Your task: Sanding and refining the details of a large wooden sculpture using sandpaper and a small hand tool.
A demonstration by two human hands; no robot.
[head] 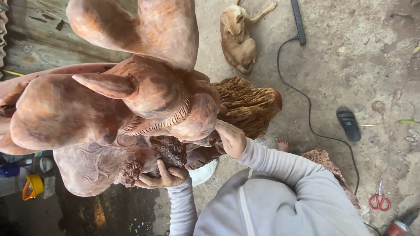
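A large reddish-brown carved wooden sculpture [109, 105] fills the left and middle of the view, with smooth rounded lobes, a pointed horn shape and fine carved ridges. My left hand [162, 177] presses up against its lower carved, knobbly part, fingers curled on the wood. My right hand [231, 137] rests flat on the sculpture's right side, just below a rounded bulge, next to a rough ribbed section [247, 105]. Both arms wear pale grey sleeves. Whether either hand holds a small tool or paper is hidden.
A tan dog [238, 37] lies on the concrete floor at the top. A black cable [308, 109] runs down the floor past a black sandal [348, 124]. Red-handled scissors [379, 201] and a red power tool [400, 226] lie at lower right. Bottles and a yellow object [33, 186] sit at lower left.
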